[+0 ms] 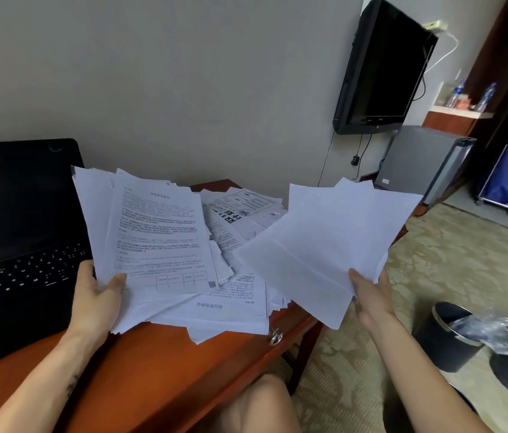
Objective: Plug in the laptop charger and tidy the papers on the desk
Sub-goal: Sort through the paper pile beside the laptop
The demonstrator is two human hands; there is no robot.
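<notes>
The left hand grips a thick sheaf of printed pages by its near edge, thumb on top, while the right hand pinches a fan of blank sheets held up to the right. Between them more loose papers lie scattered on the red-brown desk. An open black laptop sits at the left, a dark waste bin on the floor at the right.

Left hand, thumb on top, gripping printed sheaf; right hand pinching blank sheaf, both forearms extended
</notes>
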